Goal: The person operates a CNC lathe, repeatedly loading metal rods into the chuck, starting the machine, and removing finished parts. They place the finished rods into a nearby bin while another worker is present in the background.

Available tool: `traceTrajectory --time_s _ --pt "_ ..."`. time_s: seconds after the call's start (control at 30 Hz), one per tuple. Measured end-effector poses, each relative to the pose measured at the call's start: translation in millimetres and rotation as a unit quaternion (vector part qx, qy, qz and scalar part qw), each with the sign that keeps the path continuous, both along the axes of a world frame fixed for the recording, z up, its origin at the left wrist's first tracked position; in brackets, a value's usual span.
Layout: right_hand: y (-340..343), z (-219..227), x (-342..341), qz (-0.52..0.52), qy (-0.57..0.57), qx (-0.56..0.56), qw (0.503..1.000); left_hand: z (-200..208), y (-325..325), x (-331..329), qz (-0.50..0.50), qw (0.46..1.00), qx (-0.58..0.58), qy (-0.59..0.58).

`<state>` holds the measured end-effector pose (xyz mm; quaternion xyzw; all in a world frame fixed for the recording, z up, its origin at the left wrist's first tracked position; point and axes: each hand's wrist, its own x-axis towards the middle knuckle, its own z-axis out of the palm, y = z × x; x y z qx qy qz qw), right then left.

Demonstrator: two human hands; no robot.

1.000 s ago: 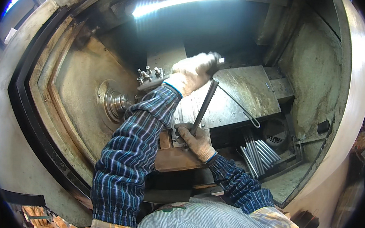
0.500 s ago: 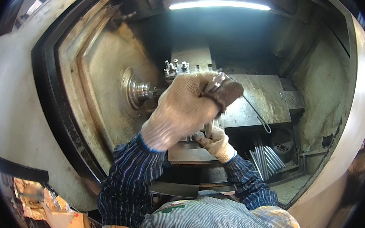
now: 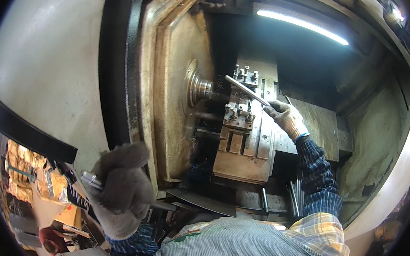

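Note:
My right hand, in a pale knit glove with a dark palm, is shut on the near end of a slim metal rod. The rod slants up to the left above the tool slide, its free end apart from the steel spindle nose. At the lower left, my left hand is closed around a metal bar whose shiny round end sticks out on its left. A grey tapered end shows on the hand's other side; whether it belongs to the same bar I cannot tell.
Two bolted tool holders stand on the slide between my hands. Several metal rods lean at the lower right, near my right sleeve. The machine's door frame rises on the left. Behind my left hand are wrapped packages.
My hands have parted from the middle. The left has swung down left, out of the machine opening, with a metal bar; the right has risen with a rod. The view has turned left.

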<state>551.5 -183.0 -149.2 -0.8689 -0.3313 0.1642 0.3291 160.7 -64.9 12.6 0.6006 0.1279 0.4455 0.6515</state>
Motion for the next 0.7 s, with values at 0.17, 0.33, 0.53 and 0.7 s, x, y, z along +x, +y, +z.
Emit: traceTrajectory --time_s 0.17,0.33,0.53,0.7 --pt "41 -18 14 0.082 -0.069 -0.128 0.986 -15 3 -80 0.16 0.984 -0.074 -0.006" --pt "50 -26 24 0.138 -0.073 -0.048 0.987 -15 5 -143 0.43 0.897 -0.044 0.086" --pt "65 -7 37 0.124 0.068 -0.09 0.986 -10 27 -173 0.59 0.791 0.036 0.158" --pt "105 -32 29 0.173 -0.126 -0.09 0.973 -33 89 -184 0.556 0.788 0.216 0.152"
